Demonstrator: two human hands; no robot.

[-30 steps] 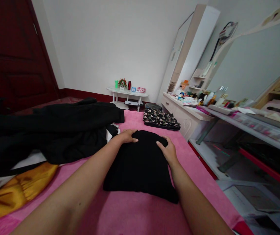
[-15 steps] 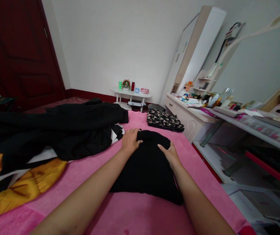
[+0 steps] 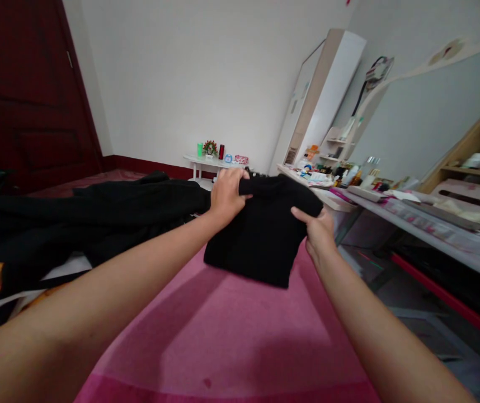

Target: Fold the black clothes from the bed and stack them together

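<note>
A folded black garment (image 3: 263,232) hangs lifted above the pink bed cover (image 3: 240,336). My left hand (image 3: 227,193) grips its far left top edge, fingers curled over the cloth. My right hand (image 3: 318,232) pinches its right edge, thumb on top. Both arms reach forward over the bed. The garment's lower edge hangs free above the cover.
A heap of black clothes (image 3: 89,218) with orange and white cloth lies on the left of the bed. A cluttered white dresser (image 3: 328,193) and desk (image 3: 433,224) run along the right. A small white table (image 3: 210,162) stands by the far wall, a dark red door (image 3: 26,95) at left.
Both hands, which rested flat on the folded black garment on the bed, have closed on it and lifted it up and forward off the cover.
</note>
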